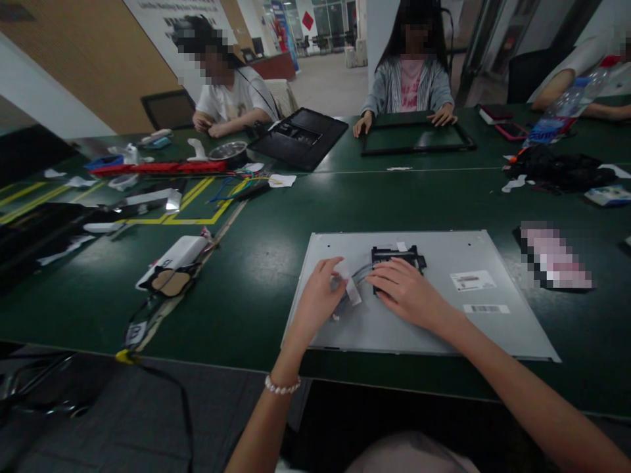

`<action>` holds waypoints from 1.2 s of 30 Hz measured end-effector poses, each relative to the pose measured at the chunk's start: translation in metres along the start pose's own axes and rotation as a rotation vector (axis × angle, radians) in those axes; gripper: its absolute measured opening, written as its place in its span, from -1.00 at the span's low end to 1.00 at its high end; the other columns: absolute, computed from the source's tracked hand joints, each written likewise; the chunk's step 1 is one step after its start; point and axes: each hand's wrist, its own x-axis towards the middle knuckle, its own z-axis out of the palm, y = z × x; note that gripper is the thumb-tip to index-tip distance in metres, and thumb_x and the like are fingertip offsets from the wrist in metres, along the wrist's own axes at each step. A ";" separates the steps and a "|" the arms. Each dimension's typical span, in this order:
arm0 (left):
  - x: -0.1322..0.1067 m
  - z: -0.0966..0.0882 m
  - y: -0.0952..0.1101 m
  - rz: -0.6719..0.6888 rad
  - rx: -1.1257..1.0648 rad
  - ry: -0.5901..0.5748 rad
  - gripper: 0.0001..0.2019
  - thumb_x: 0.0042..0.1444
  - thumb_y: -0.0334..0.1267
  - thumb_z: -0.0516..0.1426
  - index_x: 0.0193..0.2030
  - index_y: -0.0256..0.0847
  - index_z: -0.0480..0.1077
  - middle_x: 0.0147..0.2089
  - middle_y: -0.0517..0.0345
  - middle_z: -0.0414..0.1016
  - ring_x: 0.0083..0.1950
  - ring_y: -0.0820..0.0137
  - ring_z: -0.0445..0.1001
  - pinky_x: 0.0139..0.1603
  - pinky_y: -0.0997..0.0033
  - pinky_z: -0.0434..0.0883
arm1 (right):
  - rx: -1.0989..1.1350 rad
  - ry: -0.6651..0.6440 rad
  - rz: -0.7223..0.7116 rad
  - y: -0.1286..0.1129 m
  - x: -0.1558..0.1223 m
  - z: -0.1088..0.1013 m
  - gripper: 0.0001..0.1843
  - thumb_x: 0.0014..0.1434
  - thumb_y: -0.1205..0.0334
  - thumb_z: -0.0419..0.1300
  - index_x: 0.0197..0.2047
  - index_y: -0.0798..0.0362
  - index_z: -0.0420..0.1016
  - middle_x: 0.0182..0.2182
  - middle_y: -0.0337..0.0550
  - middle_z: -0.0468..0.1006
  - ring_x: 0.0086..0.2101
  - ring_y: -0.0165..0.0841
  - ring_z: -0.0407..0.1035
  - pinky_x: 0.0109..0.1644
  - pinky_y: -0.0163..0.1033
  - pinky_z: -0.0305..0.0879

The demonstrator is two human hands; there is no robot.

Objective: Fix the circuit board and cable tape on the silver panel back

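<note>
A flat grey metal panel (428, 335) lies in front of me. A black bracket-like part (398, 253) sits on its upper middle, with a grey cable (363, 271) running from it to the left. My left hand (320, 295) is curled at that cable, thumb and forefinger at a strip of whitish tape (353, 292). Part of the cable is hidden under this hand. My right hand (407, 289) lies over the bracket with its fingers stretched out, covering much of it.
A pink-covered phone (555, 256) is right of the panel. Left of it lies a white battery-like pack (177, 263) with wires. Across the table, a person's hands rest on a black frame (419, 150); a black plastic cover (303, 136) lies beside it. A bottle (557, 115) stands far right.
</note>
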 end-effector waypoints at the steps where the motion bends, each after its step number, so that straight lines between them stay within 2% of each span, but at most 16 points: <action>1: -0.001 -0.002 0.002 0.019 0.030 0.031 -0.61 0.14 -0.39 0.10 0.13 -0.17 0.31 0.14 -0.04 0.39 0.00 0.31 0.50 0.11 0.20 0.42 | 0.002 -0.007 -0.011 -0.002 0.001 0.000 -0.63 0.26 0.39 0.10 0.12 0.02 0.44 0.04 -0.03 0.54 0.13 -0.18 0.31 0.25 0.14 0.15; 3: -0.004 -0.006 0.008 0.060 0.104 0.105 -0.67 0.14 -0.43 0.10 0.06 -0.18 0.33 0.13 -0.04 0.37 0.10 0.27 0.44 0.18 0.16 0.37 | 0.008 -0.024 -0.041 -0.008 0.003 0.000 -0.63 0.25 0.37 0.13 0.12 0.01 0.44 0.06 -0.03 0.53 0.15 -0.17 0.29 0.26 0.16 0.12; 5: -0.008 -0.008 0.013 0.094 0.166 0.160 -0.76 0.16 -0.46 0.08 -0.04 -0.19 0.36 0.08 -0.04 0.39 0.12 0.24 0.41 0.20 0.13 0.35 | 0.009 -0.041 -0.079 -0.014 0.006 0.002 -0.67 0.27 0.35 0.14 0.09 0.00 0.46 0.06 -0.07 0.53 0.16 -0.16 0.27 0.27 0.18 0.09; 9: -0.021 -0.002 0.021 0.112 0.263 0.141 -0.85 0.19 -0.47 0.06 -0.17 -0.20 0.41 -0.04 -0.01 0.47 0.01 0.21 0.45 0.09 0.12 0.40 | -0.025 -0.080 -0.146 -0.022 0.011 0.010 -0.82 0.29 0.35 0.14 -0.11 -0.02 0.54 -0.02 -0.15 0.59 0.14 -0.18 0.28 0.30 0.20 0.04; 12: -0.030 0.009 0.023 0.120 0.339 0.085 -0.82 0.20 -0.45 0.08 -0.12 -0.19 0.44 -0.02 0.00 0.52 0.03 0.16 0.45 0.07 0.08 0.39 | -0.069 -0.104 -0.173 -0.022 0.012 0.017 -0.84 0.28 0.38 0.16 -0.24 -0.01 0.55 -0.13 -0.19 0.63 0.08 -0.22 0.33 0.32 0.18 0.00; 17: -0.038 0.022 0.019 0.109 0.366 0.038 -0.72 0.20 -0.47 0.07 -0.01 -0.13 0.44 0.09 0.02 0.51 0.14 0.15 0.42 0.13 0.05 0.36 | -0.080 -0.080 -0.170 -0.020 0.011 0.023 -0.85 0.27 0.41 0.17 -0.24 0.00 0.55 -0.21 -0.19 0.64 0.01 -0.26 0.39 0.29 0.08 0.08; 25: -0.041 0.025 0.005 0.062 0.279 0.030 -0.63 0.13 -0.48 0.11 0.08 -0.14 0.42 0.17 -0.01 0.48 0.22 0.12 0.40 0.20 -0.02 0.32 | -0.043 -0.038 -0.131 -0.024 0.013 0.021 -0.82 0.30 0.39 0.13 -0.09 0.06 0.51 -0.04 -0.10 0.59 0.05 -0.27 0.38 0.28 0.03 0.10; 31: -0.045 0.026 -0.001 0.047 0.235 0.025 -0.62 0.18 -0.41 0.10 0.15 -0.11 0.38 0.18 0.00 0.49 0.27 0.14 0.37 0.25 -0.05 0.26 | -0.136 -0.018 -0.143 -0.022 0.012 0.027 -0.82 0.28 0.44 0.14 -0.14 0.10 0.54 -0.09 -0.04 0.61 -0.01 -0.28 0.43 0.30 -0.01 0.12; 36: -0.047 0.028 0.001 0.071 0.233 0.045 -0.67 0.22 -0.37 0.10 0.13 -0.13 0.38 0.18 -0.01 0.48 0.28 0.14 0.35 0.27 -0.06 0.24 | -0.132 0.023 -0.161 -0.018 0.008 0.029 -0.83 0.26 0.47 0.15 -0.20 0.12 0.56 -0.15 -0.03 0.64 -0.05 -0.27 0.47 0.28 0.00 0.17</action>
